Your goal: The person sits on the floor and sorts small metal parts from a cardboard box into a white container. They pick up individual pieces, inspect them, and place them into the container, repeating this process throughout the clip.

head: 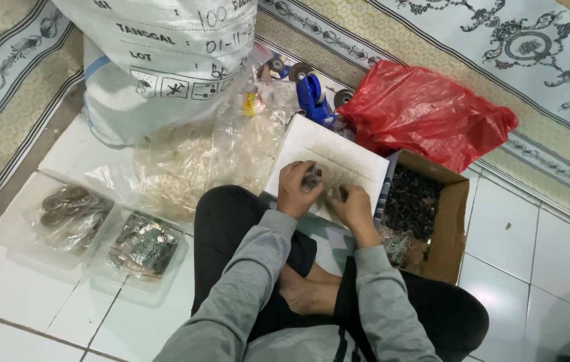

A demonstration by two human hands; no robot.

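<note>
I sit cross-legged on a white tile floor. My left hand (297, 188) is closed around a few small dark metal parts (312, 179) over a white box lid (335, 157). Close beside it, my right hand (352, 206) pinches a small dark part at the lid's near edge. The two hands almost touch. A cardboard box (451, 234) full of small dark parts stands just right of my right hand.
Two clear plastic trays sit at left, one with round rings (64, 204), one with bagged metal pieces (143, 245). A large white sack (164, 60), crumpled clear bags (191, 161), a blue tape dispenser (313, 97) and a red plastic bag (426, 110) lie behind. Patterned carpet borders the tiles.
</note>
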